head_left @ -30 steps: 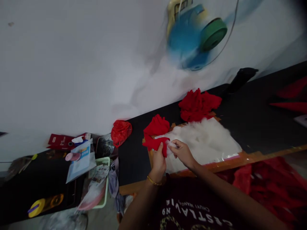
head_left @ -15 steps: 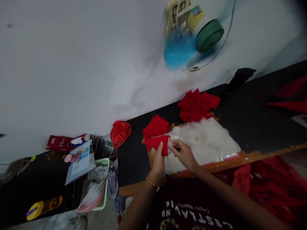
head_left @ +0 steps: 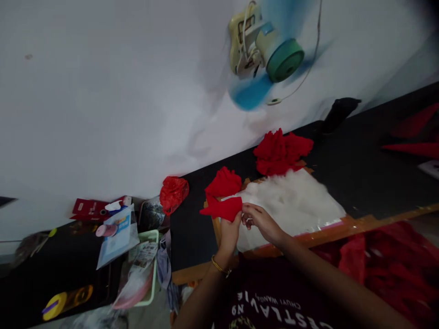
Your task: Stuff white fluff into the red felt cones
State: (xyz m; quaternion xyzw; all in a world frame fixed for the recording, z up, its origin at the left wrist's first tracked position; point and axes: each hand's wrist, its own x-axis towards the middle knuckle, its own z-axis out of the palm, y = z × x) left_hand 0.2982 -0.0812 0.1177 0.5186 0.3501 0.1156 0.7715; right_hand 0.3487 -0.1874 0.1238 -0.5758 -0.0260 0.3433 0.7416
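A pointed red fabric piece is held in my left hand, its tip to the left and its wide end to the right. My right hand is at that wide end, fingers curled; whether it grips the edge or anything small is unclear. White fluffy stuffing lies on a taped sheet to the right. Just behind the held piece is a small red fabric pile, and a larger red pile lies further back.
A wall fan hangs above. A red plastic bag sits at the black table's left end. Further left are a green-rimmed basket and a yellow-lidded bottle. Red material lies below the table's front edge.
White material that showed at the red piece's wide end is out of sight. The piece has turned slightly. The camera view has shifted a little.
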